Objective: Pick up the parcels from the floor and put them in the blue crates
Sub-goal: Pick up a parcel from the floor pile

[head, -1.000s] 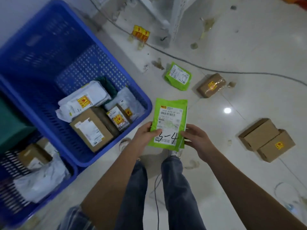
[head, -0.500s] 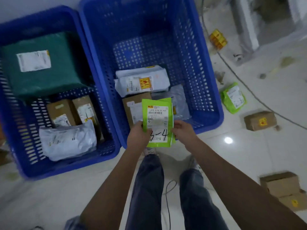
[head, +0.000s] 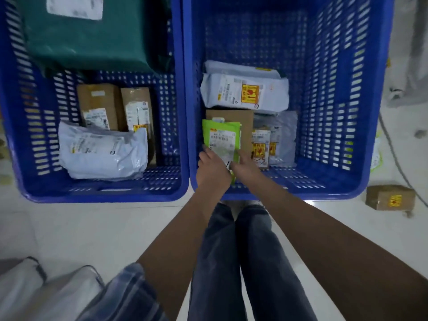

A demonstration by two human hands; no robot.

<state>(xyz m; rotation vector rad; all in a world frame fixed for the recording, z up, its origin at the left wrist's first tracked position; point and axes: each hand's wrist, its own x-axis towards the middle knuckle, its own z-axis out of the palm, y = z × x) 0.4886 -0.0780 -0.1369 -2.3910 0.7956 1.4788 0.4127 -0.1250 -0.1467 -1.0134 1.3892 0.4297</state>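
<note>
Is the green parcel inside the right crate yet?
Inside: the green parcel is past the right crate rim, both hands holding it.

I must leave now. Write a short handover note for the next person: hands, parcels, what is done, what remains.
Left hand and right hand both hold the green parcel, low inside the right blue crate, over a brown box; not yet released.
Done: several parcels lie in the right crate and in the left blue crate.
Left: release the green parcel, then pick up the brown parcel on the floor right of the crates.
</note>
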